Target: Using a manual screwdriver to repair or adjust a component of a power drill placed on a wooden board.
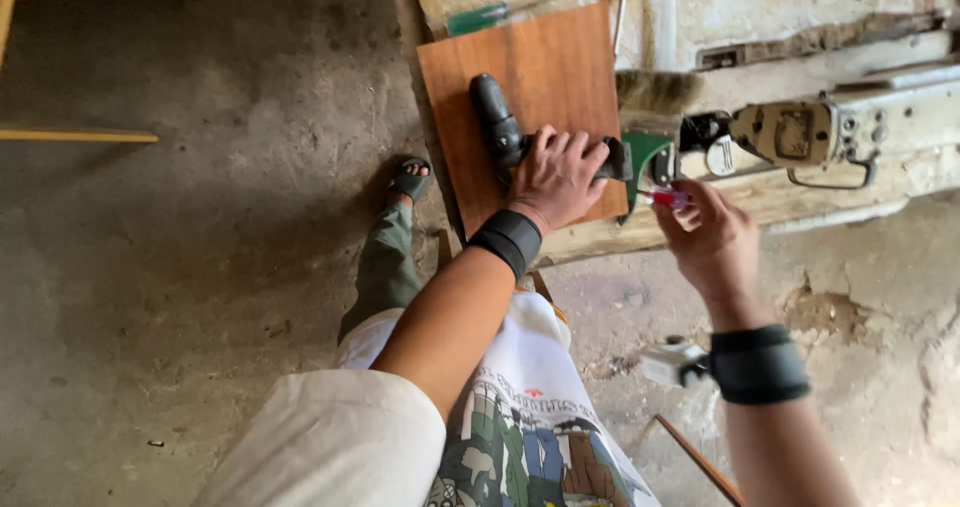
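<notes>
Head view. The left hand (553, 179) is pressing down on a dark power tool (505, 132), its fingers curled over the front end of the body so that the tool is being held firmly against a reddish-brown wooden board (530, 67). The tool's black handle is pointing away from the person, toward the top of the board. The board is lying on a rough, pale workbench (760, 12), near its edge.

The right hand (712, 239) is closing around a small tool with a red and clear handle (665, 198), pinching it between thumb and fingertips; what its tip is meeting cannot be told. This tool is sitting just beside the front of the power tool, next to a green fitting (642, 153).

Both wrists are wearing black bands (508, 239). A green-handled screwdriver (478, 18) is lying at the far edge of the board. A brush (655, 92) is resting just beyond the green fitting. A pale machine body (800, 132) is lying across the bench to the right. The person's sandalled foot (410, 180) is standing on the concrete floor (180, 267).
</notes>
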